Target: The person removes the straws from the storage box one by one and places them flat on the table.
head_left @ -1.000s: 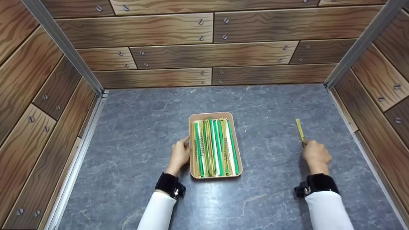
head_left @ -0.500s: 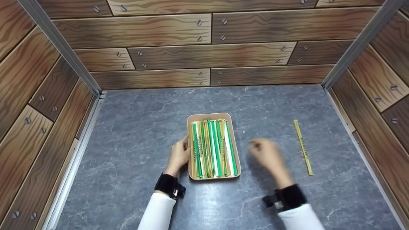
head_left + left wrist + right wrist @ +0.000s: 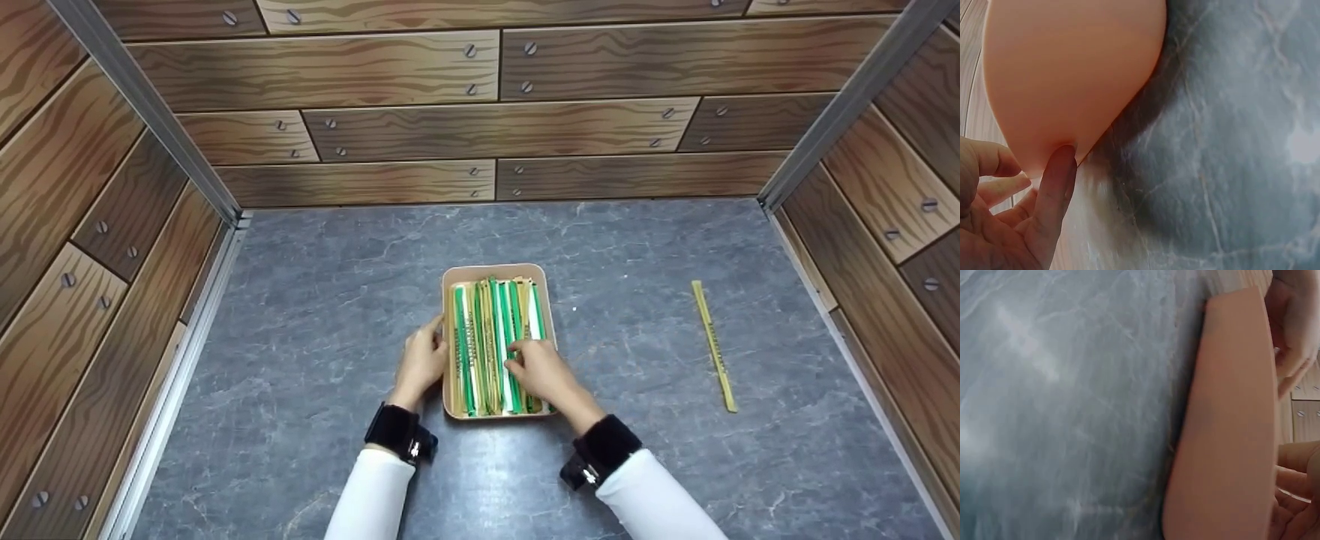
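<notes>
A peach tray stands mid-table, packed with green, white and tan sticks lying lengthwise. My left hand rests against the tray's left wall, thumb near the rim. In the left wrist view the thumb lies straight against the tray. My right hand is over the near right part of the tray, fingertips down on the sticks; whether it pinches one is hidden. The right wrist view shows the tray wall and finger edges. One tan stick lies alone on the table to the right.
The grey marbled tabletop is closed in by wood-pattern walls at the back and both sides, with metal corner posts. Both wrists carry black bands and white sleeves.
My right hand let go of the tan stick at the right, swept left across the table, and now rests on the sticks in the tray. The left hand stayed put.
</notes>
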Available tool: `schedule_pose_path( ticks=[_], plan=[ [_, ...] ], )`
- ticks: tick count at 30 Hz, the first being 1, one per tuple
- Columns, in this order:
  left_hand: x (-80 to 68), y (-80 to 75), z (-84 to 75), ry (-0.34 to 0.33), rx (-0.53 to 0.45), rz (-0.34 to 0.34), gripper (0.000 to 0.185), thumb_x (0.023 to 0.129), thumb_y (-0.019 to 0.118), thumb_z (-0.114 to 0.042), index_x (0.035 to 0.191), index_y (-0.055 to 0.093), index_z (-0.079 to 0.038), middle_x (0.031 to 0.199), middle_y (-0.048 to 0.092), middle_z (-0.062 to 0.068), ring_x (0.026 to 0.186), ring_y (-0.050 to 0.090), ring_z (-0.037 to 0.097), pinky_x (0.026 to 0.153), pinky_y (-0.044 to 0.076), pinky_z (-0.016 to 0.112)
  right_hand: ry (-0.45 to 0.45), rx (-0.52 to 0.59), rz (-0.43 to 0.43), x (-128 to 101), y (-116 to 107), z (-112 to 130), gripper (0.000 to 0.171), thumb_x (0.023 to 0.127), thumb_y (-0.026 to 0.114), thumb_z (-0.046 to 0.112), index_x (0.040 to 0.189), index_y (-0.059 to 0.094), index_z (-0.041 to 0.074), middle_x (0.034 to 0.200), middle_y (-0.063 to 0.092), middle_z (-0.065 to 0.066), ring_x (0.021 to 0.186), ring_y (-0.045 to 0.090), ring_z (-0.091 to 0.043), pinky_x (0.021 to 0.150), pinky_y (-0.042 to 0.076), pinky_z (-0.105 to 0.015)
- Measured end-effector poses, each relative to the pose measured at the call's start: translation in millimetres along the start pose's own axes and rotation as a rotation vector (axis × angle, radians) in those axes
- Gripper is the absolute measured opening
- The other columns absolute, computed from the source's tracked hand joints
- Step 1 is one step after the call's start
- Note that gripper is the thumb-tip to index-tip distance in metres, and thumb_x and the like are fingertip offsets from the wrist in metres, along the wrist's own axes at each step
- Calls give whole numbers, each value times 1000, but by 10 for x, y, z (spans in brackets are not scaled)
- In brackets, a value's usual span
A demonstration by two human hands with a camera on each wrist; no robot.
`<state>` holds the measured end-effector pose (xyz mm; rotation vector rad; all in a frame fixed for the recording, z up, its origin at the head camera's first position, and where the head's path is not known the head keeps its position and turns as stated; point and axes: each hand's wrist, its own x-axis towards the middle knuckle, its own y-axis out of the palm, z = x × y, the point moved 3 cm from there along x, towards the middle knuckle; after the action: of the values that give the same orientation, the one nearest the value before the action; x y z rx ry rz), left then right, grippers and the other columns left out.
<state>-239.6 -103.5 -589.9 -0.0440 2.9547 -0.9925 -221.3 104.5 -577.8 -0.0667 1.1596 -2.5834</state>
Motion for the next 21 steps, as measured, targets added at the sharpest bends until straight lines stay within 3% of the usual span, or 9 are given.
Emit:
schedule_pose_path(
  ticks=[4, 9, 14, 21],
  plan=[
    [-3, -5, 6, 12, 26, -22, 46, 94, 55, -5, 140, 55, -6, 73, 54, 1, 62, 49, 14, 59, 43, 32, 67, -15, -21, 38, 89, -10, 49, 92, 70, 21, 131, 57, -5, 68, 59, 2, 49, 55, -11, 56, 53, -28],
    [-4, -1, 23, 13, 21, -34, 45, 94, 56, -5, 140, 56, -9, 74, 57, 1, 64, 52, 15, 61, 45, 34, 122, -117, -75, 57, 137, 1, 59, 87, 76, 30, 133, 56, 0, 71, 58, 1, 58, 54, -12, 65, 54, -36],
    [2, 1, 55, 5, 5, -56, 44, 93, 58, -6, 137, 58, -10, 79, 63, 2, 71, 58, 16, 68, 50, 37, 147, -89, -94, 62, 130, 4, 53, 85, 75, 17, 132, 57, -1, 69, 59, 0, 57, 55, -13, 60, 53, -34],
    [4, 20, 83, 13, -32, -77, 43, 92, 59, -4, 135, 60, -8, 79, 66, 5, 68, 59, 16, 64, 50, 35, 164, -23, -69, 69, 98, -9, 57, 81, 66, 3, 136, 52, -4, 59, 55, 2, 48, 49, -12, 45, 44, -28]
  ],
)
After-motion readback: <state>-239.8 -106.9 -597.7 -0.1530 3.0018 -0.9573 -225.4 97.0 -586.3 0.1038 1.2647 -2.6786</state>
